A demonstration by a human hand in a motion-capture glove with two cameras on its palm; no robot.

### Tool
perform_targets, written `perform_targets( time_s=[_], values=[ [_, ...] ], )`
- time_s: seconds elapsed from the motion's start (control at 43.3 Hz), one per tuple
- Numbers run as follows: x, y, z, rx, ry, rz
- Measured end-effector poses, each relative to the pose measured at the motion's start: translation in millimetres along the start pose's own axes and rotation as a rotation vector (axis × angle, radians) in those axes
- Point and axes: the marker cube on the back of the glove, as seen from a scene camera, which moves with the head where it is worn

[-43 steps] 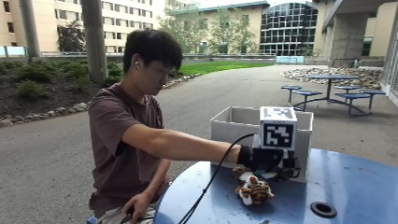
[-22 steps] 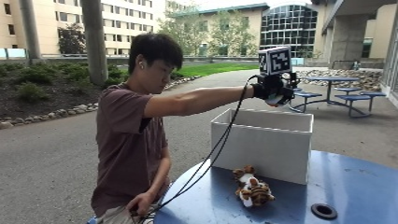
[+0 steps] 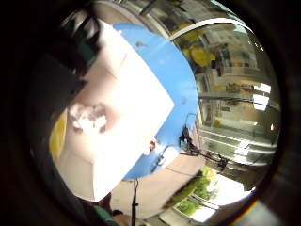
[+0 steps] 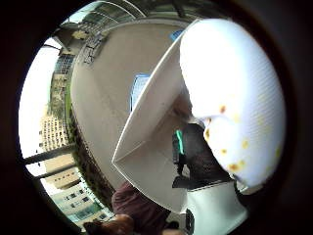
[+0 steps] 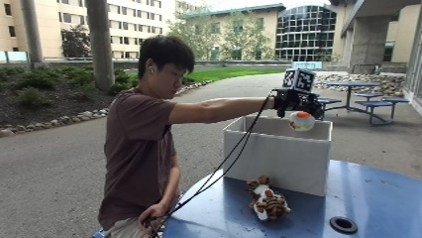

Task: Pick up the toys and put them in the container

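1. Two toys are seen: a white ball with orange spots (image 5: 302,121) is held above the open white container (image 5: 277,154), and a striped plush tiger (image 5: 267,199) lies on the blue table (image 5: 369,198) at the box's front wall.
2. The gloved right hand (image 5: 294,101) is stretched over the box, with the ball just beneath it; whether the fingers are curled round it cannot be told from the outside view.
3. The depositing step is judged to be in hand; next, the ball would be let fall inside, and the tiger fetched.
4. Being round, the ball has no long axis; the tiger's long axis is seen to run roughly from 11 to 5 o'clock, head toward the box.
5. Something pale (image 3: 88,117) is visible on the box floor.
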Motion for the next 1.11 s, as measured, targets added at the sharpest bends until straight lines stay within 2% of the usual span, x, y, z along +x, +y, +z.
perform_targets(
  time_s=[0.138,0.3,0.6,0.738,0.854,0.992,1.107],
  values=[
    [16,9,0,-0.018,-0.004,-0.002],
    [70,49,-8,-0.004,-0.011,0.03],
    [207,166,23,-0.01,-0.059,0.173],
    [239,205,64,-0.042,-0.077,0.199],
    [251,222,109,-0.073,-0.095,0.151],
    [237,216,186,-0.157,-0.195,0.148],
    [222,206,254,-0.259,-0.189,0.11]
  ],
)
